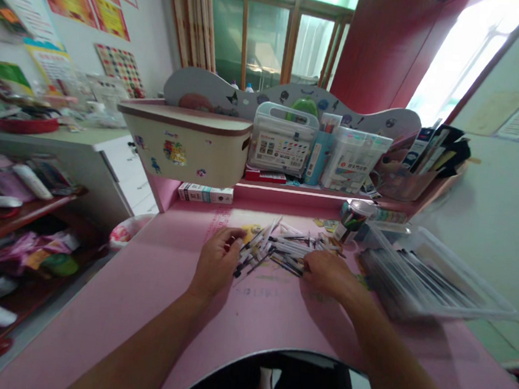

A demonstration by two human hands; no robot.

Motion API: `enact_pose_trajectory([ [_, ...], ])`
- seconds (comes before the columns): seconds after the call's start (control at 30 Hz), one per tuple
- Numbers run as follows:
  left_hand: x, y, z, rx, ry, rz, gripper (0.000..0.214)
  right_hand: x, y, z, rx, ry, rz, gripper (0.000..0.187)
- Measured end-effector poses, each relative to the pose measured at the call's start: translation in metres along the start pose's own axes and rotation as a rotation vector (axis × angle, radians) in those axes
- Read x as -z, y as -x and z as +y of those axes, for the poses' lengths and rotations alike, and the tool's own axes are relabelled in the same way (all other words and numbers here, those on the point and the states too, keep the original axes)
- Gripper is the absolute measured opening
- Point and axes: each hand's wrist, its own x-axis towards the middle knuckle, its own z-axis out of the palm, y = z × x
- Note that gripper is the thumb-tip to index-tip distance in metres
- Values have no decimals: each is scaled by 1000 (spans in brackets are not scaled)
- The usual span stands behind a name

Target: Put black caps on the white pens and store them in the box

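Observation:
A loose heap of slim pens [291,247], mostly white with some dark ones, lies crisscrossed on the pink desk [147,288]. My left hand [218,258] is at the heap's left edge, fingers curled and closed; what lies between them is hidden. From the right, my right hand [328,273] reaches in with its fingers closed at the pens' ends. Blur keeps the exact kind and tips of many pens from showing. Behind my right hand stands a clear-lidded cup [353,220] with dark and green contents.
A clear plastic box [466,303] holding dark, slim items stands at the right. Along the back shelf are a lidded cream bin [183,149], a marker case [283,141], a marker box [356,161] and a pen holder [404,179]. A small carton [206,194] sits below.

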Motion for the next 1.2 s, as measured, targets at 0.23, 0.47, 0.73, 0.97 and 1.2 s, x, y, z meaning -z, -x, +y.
enact_pose_trajectory([
  [0.23,0,1,0,44,21,-16,23,-9,-2,10,19,-75,56,14],
  [0.47,-2,2,4,25,17,-81,23,-12,-8,26,73,-290,124,10],
  [0.73,-4,6,5,17,10,-193,22,-6,-11,31,128,-634,240,17],
  [0.97,-3,6,5,-48,-5,-259,25,-19,-15,23,239,-903,233,16],
  [1.2,-4,11,13,-150,-19,-521,24,-25,-13,-1,316,-1011,184,17],
])
